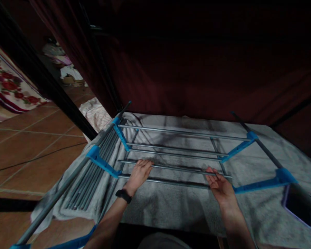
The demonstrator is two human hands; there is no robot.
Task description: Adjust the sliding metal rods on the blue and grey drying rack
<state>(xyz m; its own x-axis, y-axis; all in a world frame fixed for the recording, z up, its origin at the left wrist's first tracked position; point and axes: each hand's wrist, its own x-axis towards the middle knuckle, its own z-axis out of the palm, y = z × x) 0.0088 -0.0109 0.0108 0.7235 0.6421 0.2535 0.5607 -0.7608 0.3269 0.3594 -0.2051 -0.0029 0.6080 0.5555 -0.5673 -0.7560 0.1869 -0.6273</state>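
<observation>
Held tube: the loose tube (180,169), slim, straight and round with a dull grey metallic look, spans between the hands over the middle of the surface (158,121), lying roughly along its length.
Rack frame: the frame (186,132) is made of similar grey tubes, joined by angled brackets (237,151) in bright blue, smooth like moulded plastic; it stretches from the left edge towards the right edge.
Spare tubes: a bundle (93,173) of parallel grey lengths lies side by side along the left edge.
Cover: a soft grey blanket (181,207), fuzzy and rumpled, drapes over the left edge.
Phone: the flat dark phone (298,207) with a purplish rim lies towards the near right corner, partly hidden under a side tube.
Behind: a dark maroon curtain (186,79) hangs in soft folds along the far edge, its upper part lost in shadow.
Hard to see: the blanket hides what the surface is made of; the frame's near left end runs out of view, and I can't tell whether the held tube's right end touches a bracket.
Left hand: the left hand (141,171), black band (123,196) at its wrist, grasps the tube from above, back upward, fingers bent over it.
Right hand: the right hand (219,185) turns palm up, lightly grasping the tube near its right end, fingers beneath and thumb across.
</observation>
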